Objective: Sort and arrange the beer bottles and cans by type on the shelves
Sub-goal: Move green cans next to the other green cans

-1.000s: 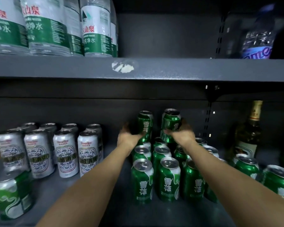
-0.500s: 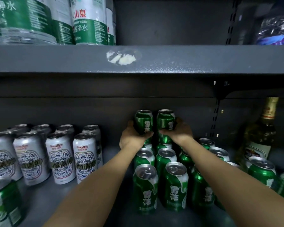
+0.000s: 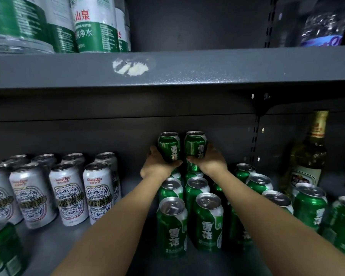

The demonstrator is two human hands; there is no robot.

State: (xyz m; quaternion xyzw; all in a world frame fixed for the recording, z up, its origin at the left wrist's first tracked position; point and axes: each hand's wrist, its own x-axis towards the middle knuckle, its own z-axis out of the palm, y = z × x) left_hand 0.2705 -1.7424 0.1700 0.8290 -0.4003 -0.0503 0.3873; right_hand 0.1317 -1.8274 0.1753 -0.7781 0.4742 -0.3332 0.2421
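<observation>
Head view, left hand (image 3: 157, 169): wrapped around a green can (image 3: 168, 146), raised at the far middle of the shelf (image 3: 72, 244)
Right hand (image 3: 209, 162): gripping a second green can (image 3: 195, 144), touching the first, above the green rows (image 3: 189, 216)
Left: white cans (image 3: 68, 192) standing in rows
Far right: glass beer bottle (image 3: 309, 156), upright
Upper shelf (image 3: 187, 70): water bottles (image 3: 92, 24) at left
</observation>
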